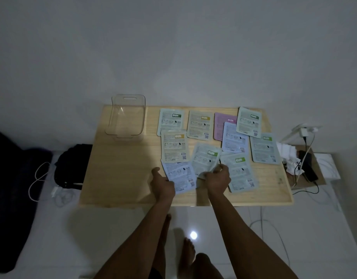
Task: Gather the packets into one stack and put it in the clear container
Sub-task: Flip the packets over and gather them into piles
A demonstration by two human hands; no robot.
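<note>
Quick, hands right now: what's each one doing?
Left hand: at the pale blue packet edge, fingers hidden; grip cannot be told.
Right hand: grips the centre green-label packet.

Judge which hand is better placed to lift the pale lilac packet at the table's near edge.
Left, probably. The left hand touches the lilac packet at its left edge, while the right hand has its fingers curled on a green-labelled packet.

Left hand [163, 184] and right hand [218, 179] reach forward, fingers curled
</note>
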